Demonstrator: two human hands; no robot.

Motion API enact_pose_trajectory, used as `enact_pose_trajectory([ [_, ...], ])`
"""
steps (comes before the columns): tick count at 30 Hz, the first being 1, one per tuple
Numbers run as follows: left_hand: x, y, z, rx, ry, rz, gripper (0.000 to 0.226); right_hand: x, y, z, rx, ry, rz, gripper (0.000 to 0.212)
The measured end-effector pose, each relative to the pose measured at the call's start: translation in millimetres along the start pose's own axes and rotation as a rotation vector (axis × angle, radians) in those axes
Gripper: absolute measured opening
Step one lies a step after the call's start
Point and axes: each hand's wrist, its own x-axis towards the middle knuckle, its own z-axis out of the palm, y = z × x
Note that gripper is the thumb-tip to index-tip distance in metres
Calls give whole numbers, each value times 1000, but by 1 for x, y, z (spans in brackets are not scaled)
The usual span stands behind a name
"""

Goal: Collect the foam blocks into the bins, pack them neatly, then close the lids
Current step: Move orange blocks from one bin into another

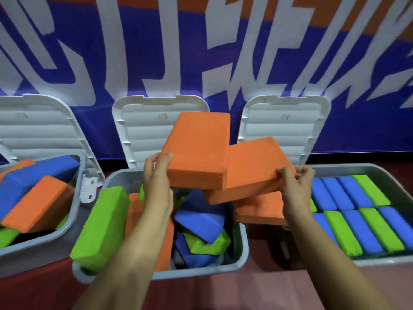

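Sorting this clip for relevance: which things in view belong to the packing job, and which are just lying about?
Part of the job:
upper orange block, held
lower orange block, held
middle bin, blocks jumbled
left bin, blocks jumbled
right bin, blocks in neat rows
open lids

Just there:
lettered banner
red floor

Above the middle bin (243,253), the upper orange block (196,148), in the left grip (156,175), lay tilted across the lower orange block (252,171), in the right grip (295,186). Inside that bin, mixed blocks (201,222) in blue, green and orange lay jumbled, and a green block (100,224) leaned over its left rim. The bin to its right (380,261) held neat blue and green rows; the bin to its left (77,209) held a jumble. All three lids (138,126) stood open.
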Motion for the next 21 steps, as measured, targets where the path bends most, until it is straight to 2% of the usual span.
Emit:
enact_pose_trajectory([
  [2, -1, -13, 27, -41, -72, -106, 42, 2, 3, -29, -32, 71, 34, 39],
  [5, -7, -37, 65, 26, -252, -196, 19, 3, 12, -61, -54, 139, 117, 46],
  [8, -13, -65, 93, 129, -351, -298, 21, 12, 31, -83, -74, 127, 198, 46],
  [11, -13, -87, 104, 185, -333, -349, 24, 20, 49, -95, -3, 73, 286, 12],
  [13, -9, -95, 105, 257, -324, -324, 31, 21, 55, -102, 13, 47, 324, 19],
  [16, -2, -95, 108, 417, -341, -246, 71, 23, 64, -104, 53, 28, 347, 44],
  [18, 1, -95, 111, 509, -363, -223, 88, 21, 62, -101, 32, 21, 315, 47],
  [21, -7, -96, 105, 600, -468, -234, 72, 18, 65, -99, -10, 45, 254, 34],
])
